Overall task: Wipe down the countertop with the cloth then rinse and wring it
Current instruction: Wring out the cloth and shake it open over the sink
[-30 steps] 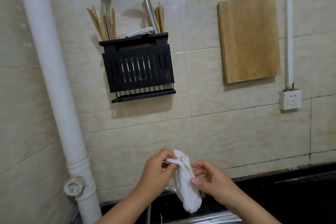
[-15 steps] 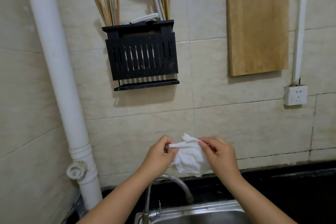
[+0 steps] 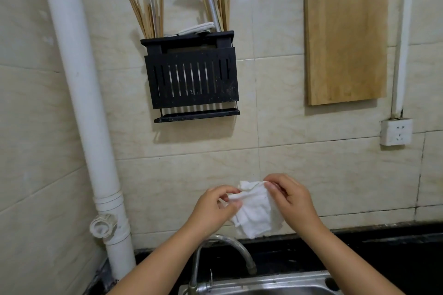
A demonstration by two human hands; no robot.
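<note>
A small white cloth (image 3: 256,213) hangs in the air above the tap, crumpled and partly spread. My left hand (image 3: 213,211) pinches its upper left edge. My right hand (image 3: 292,201) pinches its upper right corner. Both hands are held in front of the tiled wall, above the steel sink (image 3: 263,285). The black countertop (image 3: 395,254) runs along the wall to the right of the sink.
A curved chrome tap (image 3: 230,249) rises under the cloth. A white drain pipe (image 3: 84,103) stands at the left. On the wall hang a black utensil rack (image 3: 191,76) with chopsticks and ladles, a wooden cutting board (image 3: 345,43) and a white socket (image 3: 395,132).
The cloth went from a hanging bunch to being pulled open between both hands. The view dropped, so the tap and sink have come into sight.
</note>
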